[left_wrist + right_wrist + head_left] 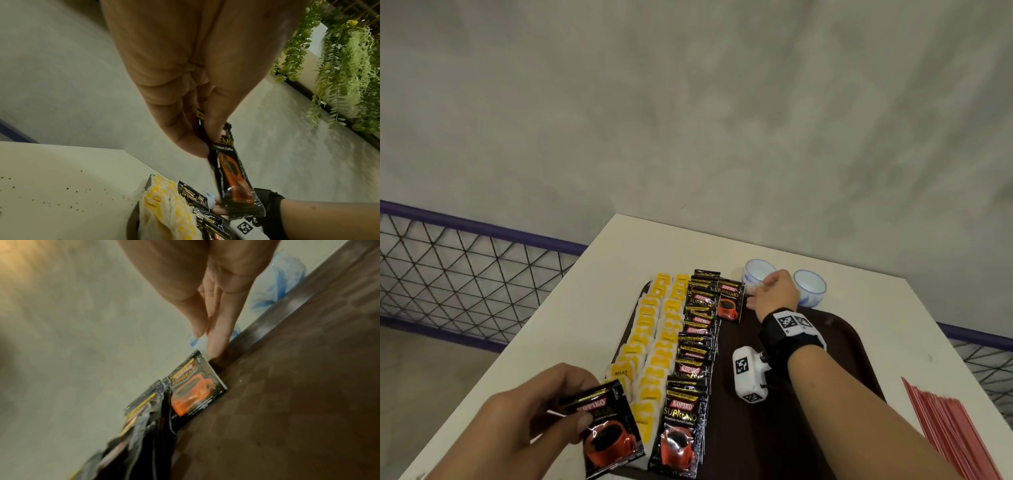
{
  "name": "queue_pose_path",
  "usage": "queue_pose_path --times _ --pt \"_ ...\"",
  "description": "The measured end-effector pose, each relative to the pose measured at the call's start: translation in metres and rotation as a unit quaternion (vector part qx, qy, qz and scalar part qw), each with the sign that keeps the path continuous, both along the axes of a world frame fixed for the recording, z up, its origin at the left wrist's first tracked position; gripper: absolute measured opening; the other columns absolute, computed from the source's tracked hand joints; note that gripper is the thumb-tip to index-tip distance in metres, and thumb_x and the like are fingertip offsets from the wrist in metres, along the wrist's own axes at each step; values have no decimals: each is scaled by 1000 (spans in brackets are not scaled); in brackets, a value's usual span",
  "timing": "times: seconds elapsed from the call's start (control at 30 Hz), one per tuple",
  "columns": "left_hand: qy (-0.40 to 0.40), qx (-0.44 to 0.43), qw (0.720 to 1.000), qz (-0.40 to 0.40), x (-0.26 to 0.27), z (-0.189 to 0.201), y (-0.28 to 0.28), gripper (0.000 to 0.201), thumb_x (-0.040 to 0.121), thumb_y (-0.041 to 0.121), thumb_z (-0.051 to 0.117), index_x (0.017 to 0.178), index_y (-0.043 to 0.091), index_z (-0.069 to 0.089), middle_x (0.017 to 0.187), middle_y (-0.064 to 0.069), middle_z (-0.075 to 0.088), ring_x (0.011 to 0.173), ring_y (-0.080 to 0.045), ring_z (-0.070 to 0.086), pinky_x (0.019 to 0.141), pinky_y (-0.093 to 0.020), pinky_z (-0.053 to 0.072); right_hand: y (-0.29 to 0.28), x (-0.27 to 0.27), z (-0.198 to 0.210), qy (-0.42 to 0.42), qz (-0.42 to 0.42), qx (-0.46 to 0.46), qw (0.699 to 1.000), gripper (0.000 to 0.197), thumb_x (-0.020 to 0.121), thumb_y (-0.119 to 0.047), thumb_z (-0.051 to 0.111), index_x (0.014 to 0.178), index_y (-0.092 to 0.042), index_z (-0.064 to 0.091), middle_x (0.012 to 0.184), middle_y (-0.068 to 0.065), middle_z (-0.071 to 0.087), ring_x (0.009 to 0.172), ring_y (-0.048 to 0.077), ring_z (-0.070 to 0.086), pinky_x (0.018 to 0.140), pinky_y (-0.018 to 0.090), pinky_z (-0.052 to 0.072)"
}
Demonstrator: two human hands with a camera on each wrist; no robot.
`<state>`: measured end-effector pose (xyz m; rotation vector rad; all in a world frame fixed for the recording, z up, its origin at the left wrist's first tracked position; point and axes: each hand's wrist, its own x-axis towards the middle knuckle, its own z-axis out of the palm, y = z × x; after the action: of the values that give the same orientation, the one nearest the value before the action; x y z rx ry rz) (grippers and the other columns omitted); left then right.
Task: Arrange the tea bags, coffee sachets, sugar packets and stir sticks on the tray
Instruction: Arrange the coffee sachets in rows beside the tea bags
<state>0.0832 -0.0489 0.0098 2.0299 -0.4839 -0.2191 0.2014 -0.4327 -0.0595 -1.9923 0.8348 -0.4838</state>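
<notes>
Left hand point(524, 421) has its grip pinched on a small stack of coffee sachets point(610, 433) over the tabletop point(592, 291) just left of the brown tray point(835, 346), while the right hand point(774, 294), fingers straight and holding nothing, touches the tray's far edge beside a lone sachet point(730, 304) near two cups point(810, 287).

Yellow tea bags point(650, 329), black-and-red coffee sachets point(697, 346), brown tray point(835, 346).

Tray point(835, 346): dark brown. On it, left side: yellow-tagged tea bags point(650, 346), two overlapping columns; beside them black coffee sachets point(697, 346), one column. Red stir sticks point(955, 435): right of tray.
</notes>
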Motion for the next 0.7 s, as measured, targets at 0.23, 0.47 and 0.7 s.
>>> queue_pose_path --times 0.23,0.47,0.7 --pt "20 -1 1000 1 -3 4 -5 47 75 -10 70 82 36 66 74 0 71 65 -17 68 61 -31 56 31 -33 21 134 81 -91 983 31 80 -23 75 93 -17 49 89 3 60 86 21 59 75 32 47" --pt "33 3 999 -11 -4 9 -10 48 75 -9 70 78 39 66 75 6 72 68 -15 69 65 -28 57 39 -26 20 144 55 -59 986 30 80 -18 76 96 -13 51 96 3 54 85 17 49 72 26 38" --pt "29 3 1000 -9 -6 8 -8 49 76 -9 68 79 40 66 73 5 71 67 -14 69 65 -24 55 35 -27 16 114 14 -46 992 21 83 -10 71 86 -14 50 98 8 59 89 23 57 70 24 38"
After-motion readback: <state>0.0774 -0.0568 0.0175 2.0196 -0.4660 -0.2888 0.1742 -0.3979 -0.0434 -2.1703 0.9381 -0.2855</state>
